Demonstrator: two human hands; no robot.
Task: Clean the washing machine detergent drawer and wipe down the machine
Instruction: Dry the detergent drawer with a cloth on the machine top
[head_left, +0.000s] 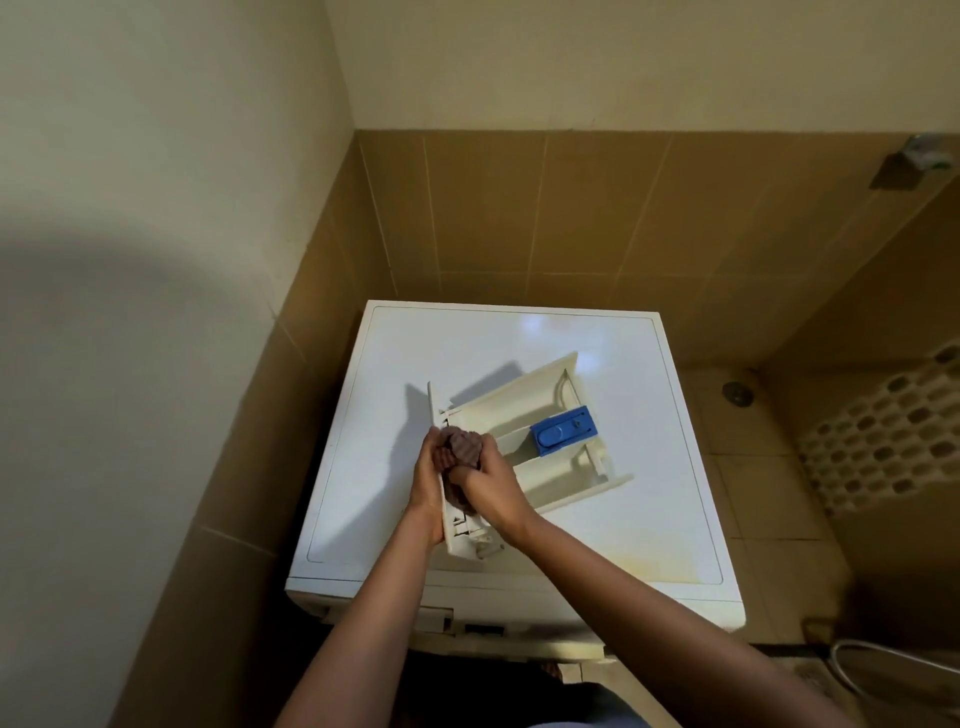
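Note:
The white detergent drawer (530, 410) lies pulled out on top of the white washing machine (649, 493), with a blue insert (563, 430) in its middle compartment. My left hand (428, 478) grips the drawer's front panel from the left side. My right hand (488, 486) holds a crumpled reddish-brown cloth (462, 449) against the front end of the drawer. Much of the cloth is hidden between my hands.
The machine stands in a corner between a pale wall on the left and brown tiles (519, 218) behind. A floor drain (736, 392), a perforated white mat (893, 436) and a hose (883, 660) lie on the tiled floor to the right.

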